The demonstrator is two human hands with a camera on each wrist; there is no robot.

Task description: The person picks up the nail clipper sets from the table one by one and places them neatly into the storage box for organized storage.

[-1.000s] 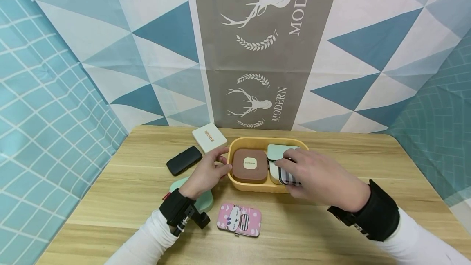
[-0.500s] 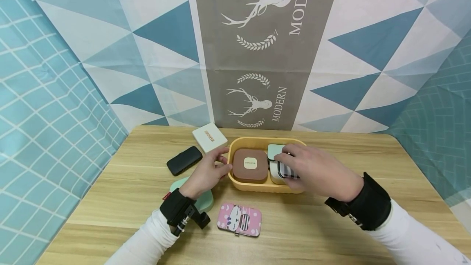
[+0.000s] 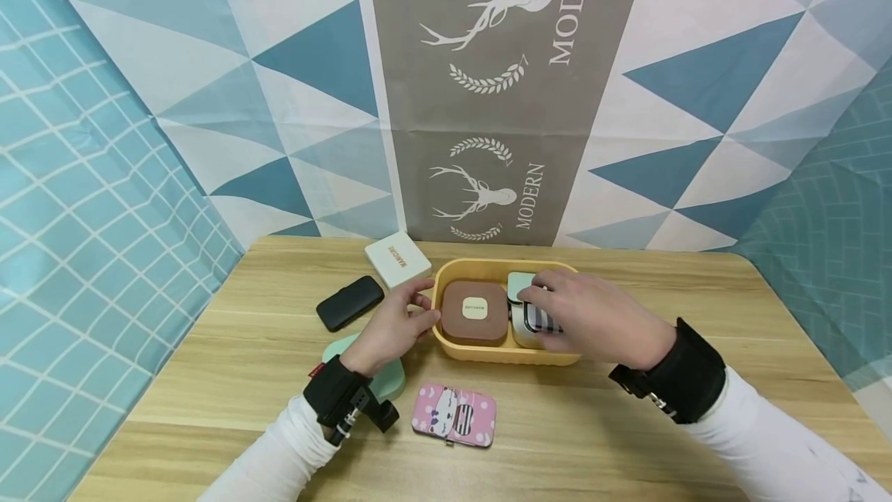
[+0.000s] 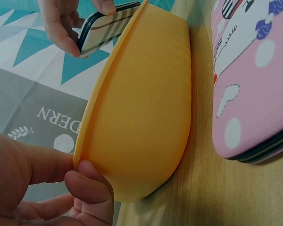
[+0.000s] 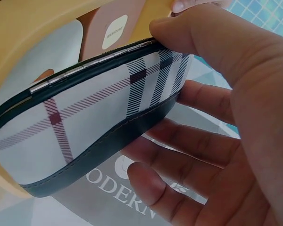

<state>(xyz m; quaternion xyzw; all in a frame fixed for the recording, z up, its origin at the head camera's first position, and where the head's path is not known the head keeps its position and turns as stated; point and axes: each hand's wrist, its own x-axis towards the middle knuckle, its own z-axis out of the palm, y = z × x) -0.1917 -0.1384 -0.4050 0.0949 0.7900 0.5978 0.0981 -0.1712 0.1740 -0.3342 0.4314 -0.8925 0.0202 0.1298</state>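
My left hand [image 3: 395,327] pinches the left end of a yellow oval storage bin [image 3: 507,353] between thumb and fingers, as the left wrist view shows at the rim [image 4: 100,84]. My right hand [image 3: 595,316], over the bin's right part, grips a plaid manicure case [image 5: 99,103] with black trim and a metal hinge. The case is tilted, one end at the bin's rim in the right wrist view; my hand hides part of it from above. Inside the bin lie a brown square case [image 3: 475,327] labelled MANICURE, a mint-green case [image 3: 520,285] and a cream one [image 3: 519,329].
A pink cat-patterned case [image 3: 454,414] lies in front of the bin. To the left are a black case [image 3: 350,303] and a white MANICURE box [image 3: 398,259]. A mint-green case [image 3: 390,382] sits partly under my left wrist. The patterned backdrop meets the table's [image 3: 662,440] back edge.
My right hand has shifted slightly left over the bin, tilting the plaid case with it. The left hand stays at the rim.
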